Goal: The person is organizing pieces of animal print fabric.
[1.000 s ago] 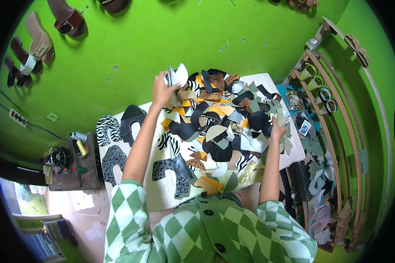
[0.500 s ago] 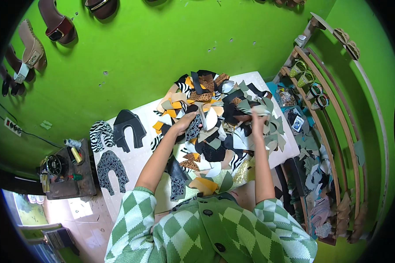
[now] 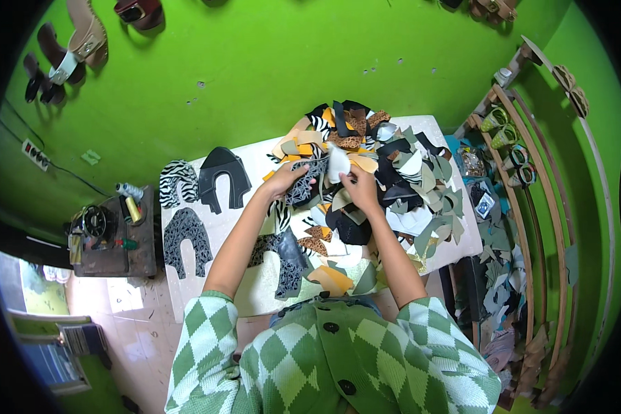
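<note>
My left hand (image 3: 288,181) is closed on a black-and-grey patterned leather scrap (image 3: 303,188) over the pile's left side. Close beside it, my right hand (image 3: 360,188) pinches a white scrap (image 3: 338,163) by its lower edge, tilted up. Beneath both hands spreads a heap of cut scraps (image 3: 410,221) in black, olive, tan, white, orange, zebra and leopard print. Left of the heap lie three U-shaped pieces: a zebra one (image 3: 171,194), a plain black one (image 3: 236,181) and a black-and-grey patterned one (image 3: 186,231). A similar patterned piece (image 3: 291,265) lies near the table's front edge.
The white table (image 3: 455,234) stands against a green wall. At left, a small table (image 3: 141,252) bears thread spools (image 3: 132,207) and a black wheel-shaped thing. On the right, a wooden rack (image 3: 524,207) holds sandals (image 3: 504,134), with more scraps (image 3: 497,276) piled beside the table.
My right hand has moved left from the heap's right side to beside my left hand and now pinches the white scrap. The whole view has shifted, and the patterned piece near the front edge shows more.
</note>
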Demonstrator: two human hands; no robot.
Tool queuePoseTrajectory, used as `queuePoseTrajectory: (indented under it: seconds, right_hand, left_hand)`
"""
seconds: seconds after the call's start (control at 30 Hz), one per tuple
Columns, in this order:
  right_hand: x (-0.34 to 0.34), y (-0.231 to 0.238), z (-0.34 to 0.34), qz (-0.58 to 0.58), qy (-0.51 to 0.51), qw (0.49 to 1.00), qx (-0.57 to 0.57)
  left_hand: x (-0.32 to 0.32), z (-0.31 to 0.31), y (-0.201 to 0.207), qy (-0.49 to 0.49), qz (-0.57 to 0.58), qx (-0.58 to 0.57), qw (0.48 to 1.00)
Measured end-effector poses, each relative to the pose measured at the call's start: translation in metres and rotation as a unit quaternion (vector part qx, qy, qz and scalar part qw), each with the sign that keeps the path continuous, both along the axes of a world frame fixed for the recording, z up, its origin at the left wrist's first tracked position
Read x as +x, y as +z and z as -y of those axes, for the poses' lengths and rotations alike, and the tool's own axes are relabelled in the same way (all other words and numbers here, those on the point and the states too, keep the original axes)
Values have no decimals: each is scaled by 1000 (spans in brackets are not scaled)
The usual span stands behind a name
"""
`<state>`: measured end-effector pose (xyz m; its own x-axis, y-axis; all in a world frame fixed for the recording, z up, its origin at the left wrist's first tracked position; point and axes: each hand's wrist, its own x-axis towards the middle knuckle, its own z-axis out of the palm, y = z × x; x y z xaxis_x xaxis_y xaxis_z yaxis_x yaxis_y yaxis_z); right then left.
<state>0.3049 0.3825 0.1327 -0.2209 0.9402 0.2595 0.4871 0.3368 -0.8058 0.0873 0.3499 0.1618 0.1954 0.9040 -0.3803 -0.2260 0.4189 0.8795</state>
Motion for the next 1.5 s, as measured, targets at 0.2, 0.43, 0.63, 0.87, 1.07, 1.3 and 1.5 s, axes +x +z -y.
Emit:
queuePoseTrajectory:
  seconds: [0.2, 0.43, 0.63, 0.87, 1.07, 1.3, 1.5]
  right_hand:
    - [42, -6, -35, -18, -304, 951, 46]
    - [-12, -52, 83, 13, -43, 995, -90]
    - [-72, -131, 173, 199, 98, 975, -30]
    - [-72, -154, 158, 162, 60, 980, -96]
    - [-71, -148, 152, 80, 60, 988, -121]
    - [-91, -140, 175, 166, 2, 975, -150]
    - [-94, -132, 177, 212, 33, 961, -173]
  left_hand:
    - [-60, 54, 6, 119, 27, 30, 992]
    - [-108, 185, -114, 86, -168, -107, 976]
    - [-94, 254, -213, 185, -367, -23, 911]
    - [-70, 242, -172, 178, -499, 34, 848]
    - [-77, 243, -190, 139, -504, 54, 851]
    - [-77, 244, -192, 144, -498, 31, 854]
    - [-78, 239, -191, 124, -505, 17, 854]
